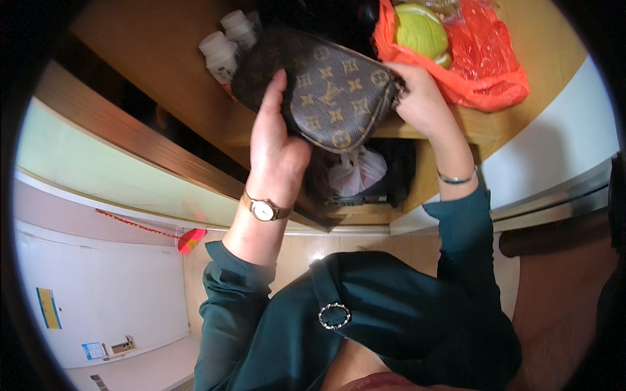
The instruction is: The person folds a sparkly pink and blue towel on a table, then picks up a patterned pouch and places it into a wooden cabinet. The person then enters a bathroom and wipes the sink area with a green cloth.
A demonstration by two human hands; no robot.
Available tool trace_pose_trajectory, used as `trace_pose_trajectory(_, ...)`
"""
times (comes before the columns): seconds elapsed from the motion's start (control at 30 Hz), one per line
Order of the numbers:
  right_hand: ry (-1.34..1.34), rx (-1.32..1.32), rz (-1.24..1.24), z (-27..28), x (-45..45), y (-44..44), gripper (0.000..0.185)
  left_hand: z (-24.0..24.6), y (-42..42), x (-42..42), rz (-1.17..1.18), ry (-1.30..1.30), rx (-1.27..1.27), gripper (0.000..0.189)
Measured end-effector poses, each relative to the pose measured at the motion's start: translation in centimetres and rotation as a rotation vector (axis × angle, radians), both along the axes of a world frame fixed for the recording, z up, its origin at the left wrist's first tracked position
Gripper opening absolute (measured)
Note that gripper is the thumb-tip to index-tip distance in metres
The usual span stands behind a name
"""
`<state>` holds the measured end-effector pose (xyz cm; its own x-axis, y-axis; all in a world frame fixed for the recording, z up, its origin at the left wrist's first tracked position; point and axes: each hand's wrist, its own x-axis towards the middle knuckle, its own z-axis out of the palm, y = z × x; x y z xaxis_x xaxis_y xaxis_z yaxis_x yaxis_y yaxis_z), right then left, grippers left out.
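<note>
Between both hands is a brown monogram pouch [332,93], a Louis Vuitton pattern with a zip along its upper edge. My left hand [276,124] grips it from the near left side, thumb lying across the front; the other fingers are hidden behind it. At its right corner my right hand [415,95] holds on near the zip end and a small metal fitting. The pouch is tilted, above a wooden shelf [494,119].
White plastic bottles [218,56] stand left of the pouch. A red plastic bag [489,78] with a yellow-green pomelo-like fruit [420,32] lies at right. In the lower compartment sits a white plastic bag [358,171]. A sliding door panel [122,161] borders the left.
</note>
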<state>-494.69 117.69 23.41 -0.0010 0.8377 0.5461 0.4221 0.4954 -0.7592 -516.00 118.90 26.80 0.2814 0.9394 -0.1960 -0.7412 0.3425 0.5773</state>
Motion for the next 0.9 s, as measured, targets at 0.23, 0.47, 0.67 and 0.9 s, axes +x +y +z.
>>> trace_pose_trajectory(0.23, 0.495, -0.161, 0.159, 0.9, -0.3, -3.8, 0.044, 0.1, -1.0, 0.5, 0.037, -0.076, -0.025, 0.04)
trace_pose_trajectory(0.47, 0.331, 0.08, 0.078, 2.0, -2.3, -6.3, 0.059, -0.3, -2.8, 0.7, 0.068, -0.141, 0.032, 0.044)
trace_pose_trajectory(0.67, -0.433, 0.25, -0.207, 2.6, -4.1, -7.3, 0.082, -0.4, -2.7, 0.8, 0.045, -0.145, 0.059, 0.046)
trace_pose_trajectory(0.9, -0.518, 0.151, -0.042, 2.7, -3.4, -4.6, 0.055, -0.1, -2.7, -0.4, -0.028, -0.115, 0.151, 0.048)
